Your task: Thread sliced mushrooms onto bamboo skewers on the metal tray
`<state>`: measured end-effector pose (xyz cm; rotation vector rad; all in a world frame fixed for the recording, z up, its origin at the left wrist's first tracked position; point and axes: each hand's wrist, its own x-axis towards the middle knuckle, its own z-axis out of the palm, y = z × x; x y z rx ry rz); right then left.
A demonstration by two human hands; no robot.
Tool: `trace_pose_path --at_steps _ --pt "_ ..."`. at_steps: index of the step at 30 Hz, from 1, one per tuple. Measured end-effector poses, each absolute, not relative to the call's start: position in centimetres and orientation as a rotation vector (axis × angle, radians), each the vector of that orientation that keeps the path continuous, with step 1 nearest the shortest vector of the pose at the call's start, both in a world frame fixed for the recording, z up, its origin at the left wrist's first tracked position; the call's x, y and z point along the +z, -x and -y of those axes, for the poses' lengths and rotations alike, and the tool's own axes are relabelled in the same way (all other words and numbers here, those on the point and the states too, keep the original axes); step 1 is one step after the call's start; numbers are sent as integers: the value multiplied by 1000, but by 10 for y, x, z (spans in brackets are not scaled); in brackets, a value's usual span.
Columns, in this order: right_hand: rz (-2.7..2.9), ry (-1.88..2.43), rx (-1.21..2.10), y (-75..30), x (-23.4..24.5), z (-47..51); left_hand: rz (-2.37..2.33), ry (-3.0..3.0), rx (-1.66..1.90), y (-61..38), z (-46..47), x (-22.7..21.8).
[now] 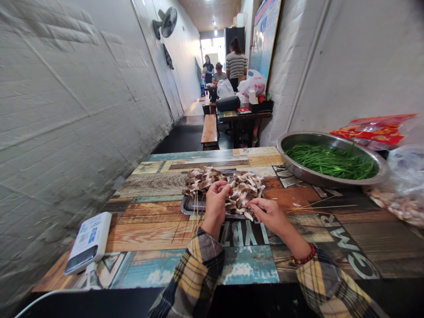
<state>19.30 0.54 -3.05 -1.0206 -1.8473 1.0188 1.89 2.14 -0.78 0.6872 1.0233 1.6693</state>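
Note:
Oyster mushrooms point(248, 184) with grey-brown caps and pale stems lie heaped on a metal tray point(188, 206), with another heap of oyster mushrooms point(202, 179) on its left side. Over the middle of the tray, my left hand point(217, 202) is closed in a pinch; what its fingertips hold is hidden. My right hand point(269, 214) is also closed, its thumb and forefinger pinching at an oyster mushroom on the near edge of the right heap. Several thin wooden skewers point(195, 207) lean over the tray's left part, beside my left hand.
More skewers point(318, 207) lie on the patterned table point(149, 229) at right. A steel basin point(331, 179) holds green chives point(331, 161). Plastic bags point(406, 168) sit at the right edge. A white device point(89, 243) with a cable stands front left. People point(236, 64) are far back, beyond a bench point(210, 129).

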Motion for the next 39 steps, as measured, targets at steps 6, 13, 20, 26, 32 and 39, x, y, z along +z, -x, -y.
trace_pose_path --at_steps 6,13,20,26,32,39 --pt "1860 1024 1009 -194 -32 -6 -991 -648 1643 -19 -21 -8" --pt "1852 1032 978 -192 -30 -3 -998 -654 1603 -20 -20 -7" --pt "1840 1036 920 -191 -34 -6 -1004 -774 1554 -23 -17 -7" --pt "1815 1031 957 -191 -33 -6 -1035 -720 1510 -23 -18 -6" --pt "1821 1014 976 -190 -31 -6 -1054 -819 1391 -24 -16 -7" --pt "1870 1054 909 -188 -29 -5 -1111 -804 1436 -22 -16 -9"
